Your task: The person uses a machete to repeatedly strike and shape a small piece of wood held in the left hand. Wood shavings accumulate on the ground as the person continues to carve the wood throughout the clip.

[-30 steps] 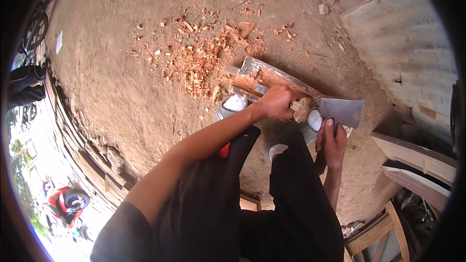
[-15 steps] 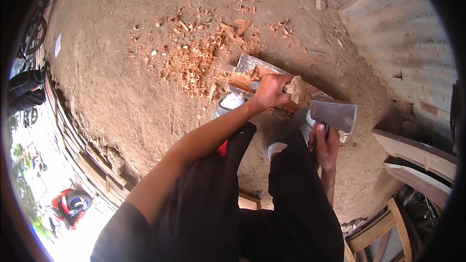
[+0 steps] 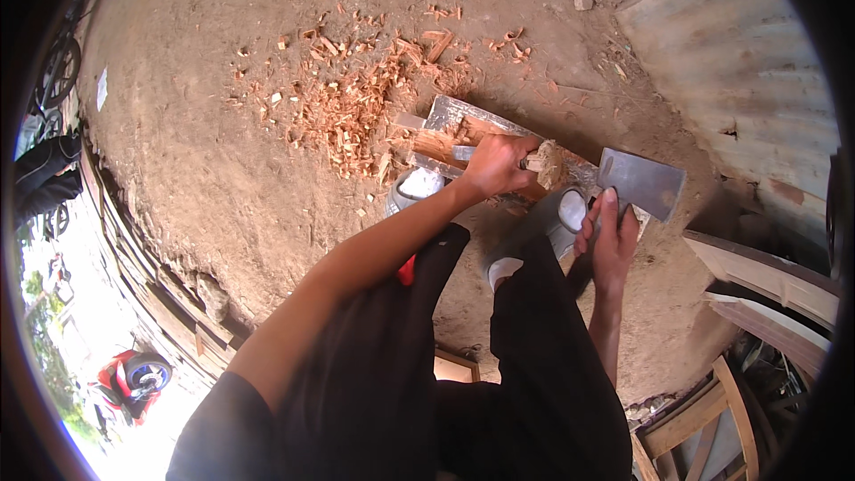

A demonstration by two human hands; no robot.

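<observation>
My left hand (image 3: 499, 166) is closed round a chisel, whose battered, frayed handle end (image 3: 547, 163) sticks out to the right. Its short grey blade (image 3: 462, 152) rests at the reddish wooden workpiece (image 3: 433, 142), partly hidden under the hand. In my right hand (image 3: 613, 245) is a cleaver with a broad, flat grey blade (image 3: 643, 183); the thumb lies along the blade's near edge and the fingers curl at its handle, mostly hidden. The blade is apart from the chisel, to its right. Beneath the hands, a worn, paint-flecked board (image 3: 476, 116) lies at my feet.
Wood shavings and chips (image 3: 352, 116) are heaped on the dirt floor (image 3: 205, 125) beyond the workpiece. Corrugated metal sheeting (image 3: 735, 80) stands at the right, with wooden drawers or panels (image 3: 766, 272) below it. My shoes (image 3: 561, 218) are close to the workpiece. A red motorcycle (image 3: 134, 383) is at far left.
My right hand has moved slightly up and right, its fingers loosened a little, and the cleaver blade has swung up and right. My left hand keeps its hold on the chisel.
</observation>
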